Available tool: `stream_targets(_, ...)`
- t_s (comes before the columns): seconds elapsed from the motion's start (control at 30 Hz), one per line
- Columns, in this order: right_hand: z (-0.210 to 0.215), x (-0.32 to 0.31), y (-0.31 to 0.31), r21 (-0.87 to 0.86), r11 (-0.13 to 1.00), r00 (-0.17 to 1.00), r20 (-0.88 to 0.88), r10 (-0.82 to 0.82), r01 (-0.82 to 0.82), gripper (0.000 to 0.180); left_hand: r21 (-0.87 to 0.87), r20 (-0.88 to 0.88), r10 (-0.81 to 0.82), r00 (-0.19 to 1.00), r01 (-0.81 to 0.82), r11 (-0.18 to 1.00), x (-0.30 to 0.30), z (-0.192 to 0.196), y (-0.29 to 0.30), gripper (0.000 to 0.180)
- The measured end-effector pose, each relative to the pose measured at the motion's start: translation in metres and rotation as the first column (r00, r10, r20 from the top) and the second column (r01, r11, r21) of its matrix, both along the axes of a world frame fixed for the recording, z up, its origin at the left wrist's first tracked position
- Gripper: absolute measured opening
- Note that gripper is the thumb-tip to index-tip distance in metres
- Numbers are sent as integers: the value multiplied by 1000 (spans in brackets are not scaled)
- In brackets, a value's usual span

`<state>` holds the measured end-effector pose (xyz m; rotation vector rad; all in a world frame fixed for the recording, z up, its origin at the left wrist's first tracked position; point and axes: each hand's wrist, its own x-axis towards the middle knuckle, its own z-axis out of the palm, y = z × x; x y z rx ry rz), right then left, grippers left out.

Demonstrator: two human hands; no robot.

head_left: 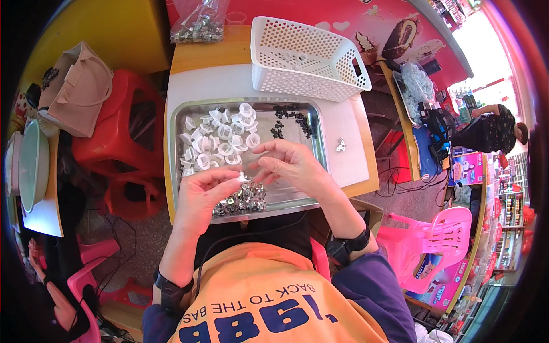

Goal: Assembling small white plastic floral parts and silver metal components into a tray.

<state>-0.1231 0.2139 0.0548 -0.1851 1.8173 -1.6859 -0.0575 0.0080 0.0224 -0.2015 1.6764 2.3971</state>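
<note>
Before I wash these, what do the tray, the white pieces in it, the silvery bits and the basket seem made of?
The tray looks like polished metal, perhaps stainless steel: its rim shines. The white pieces are probably moulded plastic, smooth-looking and evenly coloured. The silvery bits glint like bright metal, though plated plastic is possible. The basket seems smooth plastic, with regular moulded holes.

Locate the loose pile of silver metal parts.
In the head view, the loose pile of silver metal parts lies at the near edge of the metal tray, just right of the left hand and below the white plastic caps.
</note>
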Motion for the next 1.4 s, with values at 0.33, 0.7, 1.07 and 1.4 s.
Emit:
stream_targets(0.33, -56, 17, 7, 534, 845, 583, -677, 449, -31, 25, 601, 302, 171, 938, -326, 730, 22, -22, -31, 28)
stream_targets(0.7, -52, 24, 33, 403, 911, 928, -367, 71, 89, 13, 662, 275, 55, 960, -231, 713, 23, -23, -21, 40)
stream_targets(1.07, -46, 38, 29, -268, 918, 933, 289, -214, 293, 20, 653, 345, -86, 935, -174, 737, 26, -8, -5, 32)
stream_targets(1.4, -19, 51, 12, -153, 949, 952, 184, -246, 275, 18, 646, 387, -120, 914, -176, 743, 26, -3, 2, 29)
